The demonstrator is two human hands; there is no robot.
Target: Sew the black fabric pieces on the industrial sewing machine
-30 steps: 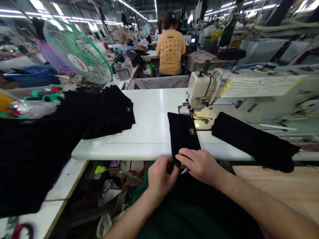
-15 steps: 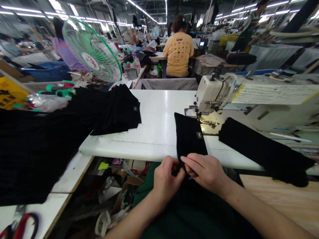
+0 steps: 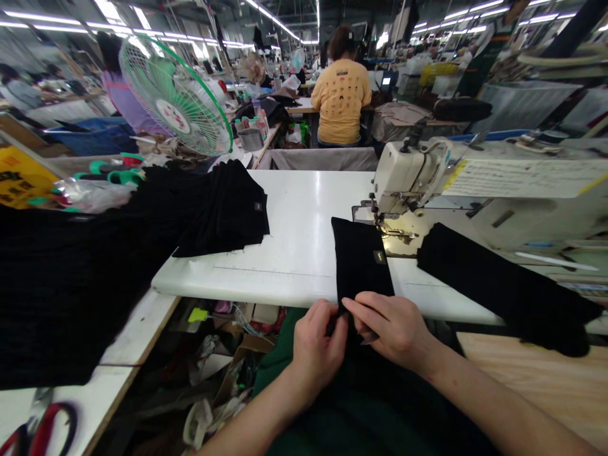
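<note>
At the near edge of the table (image 3: pixel 304 215), the left hand (image 3: pixel 316 345) and right hand (image 3: pixel 394 329) touch, each pinched tight on the near end of a black strip (image 3: pixel 361 259). It lies flat, reaching away to the sewing machine (image 3: pixel 408 174), with a small label (image 3: pixel 379 256) near its right edge. More black cloth (image 3: pixel 498 285) lies just right; a black stack (image 3: pixel 223 209) lies well left.

Wears plain dark green clothing (image 3: pixel 304 418), visible over the lap at 6 o'clock, creasing softly between the forearms. Works bare-armed, both forearms uncovered right to the frame edge at 4 and 7 o'clock. Shows left hand (image 3: pixel 316 345) and right hand (image 3: pixel 392 329) bare as well.
</note>
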